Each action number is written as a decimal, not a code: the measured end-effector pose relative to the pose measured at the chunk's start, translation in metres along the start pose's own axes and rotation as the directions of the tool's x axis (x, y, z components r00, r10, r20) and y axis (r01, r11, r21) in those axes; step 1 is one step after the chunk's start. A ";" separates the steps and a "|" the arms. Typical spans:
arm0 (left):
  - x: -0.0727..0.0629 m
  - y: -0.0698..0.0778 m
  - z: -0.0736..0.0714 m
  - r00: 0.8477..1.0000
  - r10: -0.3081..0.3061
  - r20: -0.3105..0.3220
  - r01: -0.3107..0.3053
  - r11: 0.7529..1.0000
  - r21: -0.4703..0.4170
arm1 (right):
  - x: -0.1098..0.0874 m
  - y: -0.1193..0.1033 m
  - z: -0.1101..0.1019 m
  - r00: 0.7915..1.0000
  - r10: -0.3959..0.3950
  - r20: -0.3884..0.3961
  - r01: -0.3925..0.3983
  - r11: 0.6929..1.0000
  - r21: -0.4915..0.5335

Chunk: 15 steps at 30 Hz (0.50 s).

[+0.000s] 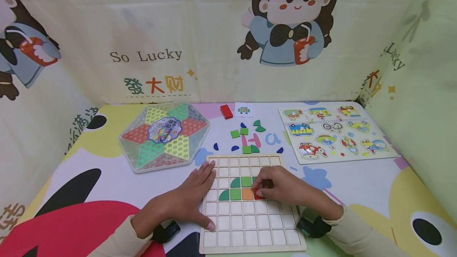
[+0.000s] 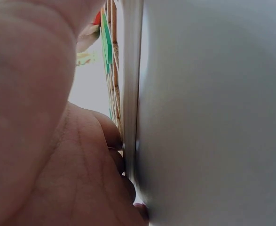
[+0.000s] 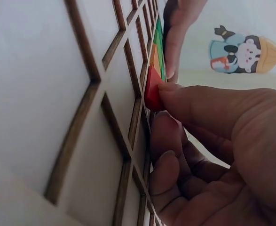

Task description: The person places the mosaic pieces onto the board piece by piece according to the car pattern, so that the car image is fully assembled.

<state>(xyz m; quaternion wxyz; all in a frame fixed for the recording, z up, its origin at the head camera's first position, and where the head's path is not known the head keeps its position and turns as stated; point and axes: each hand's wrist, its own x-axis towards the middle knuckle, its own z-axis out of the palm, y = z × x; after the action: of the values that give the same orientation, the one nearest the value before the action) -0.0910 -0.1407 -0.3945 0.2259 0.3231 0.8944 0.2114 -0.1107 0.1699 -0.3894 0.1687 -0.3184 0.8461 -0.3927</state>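
A wooden grid board [image 1: 254, 225] lies on the table with green and orange tiles set in its cells. My right hand [image 1: 280, 185] pinches a red tile [image 3: 153, 90] at a cell just right of the orange tile [image 1: 247, 194]. In the right wrist view the thumb is on that tile's edge, with the other fingers curled beside it. My left hand [image 1: 187, 195] rests along the board's left edge, fingers extended and thumb spread toward the lower left. Green tiles [image 1: 235, 194] sit left of and above the orange one; the right fingers partly cover another green piece.
Loose green pieces [image 1: 235, 134] and blue half-round pieces [image 1: 235, 148] lie beyond the board. Behind them are a red block [image 1: 226, 112] and a pattern card [image 1: 244, 110]. A Chinese checkers box [image 1: 133, 158] stands at left, a vehicle puzzle board [image 1: 342, 154] at right.
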 end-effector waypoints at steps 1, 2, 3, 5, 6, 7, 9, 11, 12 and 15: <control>0.000 0.000 0.000 1.000 0.001 0.000 -0.001 1.000 0.001 | 0.000 0.000 0.000 1.000 0.000 -0.002 0.000 1.000 -0.001; 0.000 0.000 0.000 1.000 0.001 0.001 -0.001 1.000 0.000 | 0.000 0.000 0.001 1.000 -0.002 -0.004 0.002 1.000 -0.002; 0.000 0.000 0.000 1.000 0.002 0.001 -0.002 1.000 0.000 | 0.000 0.000 0.001 1.000 -0.003 -0.004 0.003 1.000 -0.005; 0.000 0.000 0.000 1.000 0.005 0.000 -0.005 1.000 0.000 | 0.000 -0.001 0.002 1.000 -0.004 -0.006 0.004 1.000 -0.011; 0.001 0.000 0.000 1.000 0.005 -0.001 -0.005 1.000 -0.003 | 0.000 -0.001 0.002 1.000 -0.003 -0.008 0.002 1.000 -0.015; 0.001 0.000 0.000 1.000 0.005 -0.002 -0.005 1.000 -0.005 | 0.000 -0.002 0.002 1.000 -0.002 -0.009 0.002 1.000 -0.019; 0.001 0.000 0.000 1.000 0.004 -0.005 -0.004 1.000 -0.006 | 0.000 -0.002 0.002 1.000 0.002 -0.012 -0.002 1.000 -0.026; 0.000 0.000 0.000 1.000 0.001 -0.006 -0.001 1.000 -0.008 | 0.000 -0.003 0.002 1.000 0.005 -0.012 -0.005 1.000 -0.030; 0.001 0.000 0.000 1.000 0.002 -0.007 -0.002 1.000 -0.011 | 0.000 -0.003 0.001 1.000 0.001 -0.011 -0.002 0.999 -0.034; 0.000 0.000 0.000 1.000 -0.002 -0.007 0.002 1.000 -0.008 | 0.000 -0.004 0.001 1.000 -0.006 -0.009 0.006 0.999 -0.041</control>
<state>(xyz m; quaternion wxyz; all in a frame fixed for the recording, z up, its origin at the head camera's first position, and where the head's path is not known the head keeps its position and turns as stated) -0.0911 -0.1403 -0.3947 0.2245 0.3207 0.8945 0.2160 -0.1085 0.1678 -0.3866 0.1572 -0.3225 0.8539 -0.3770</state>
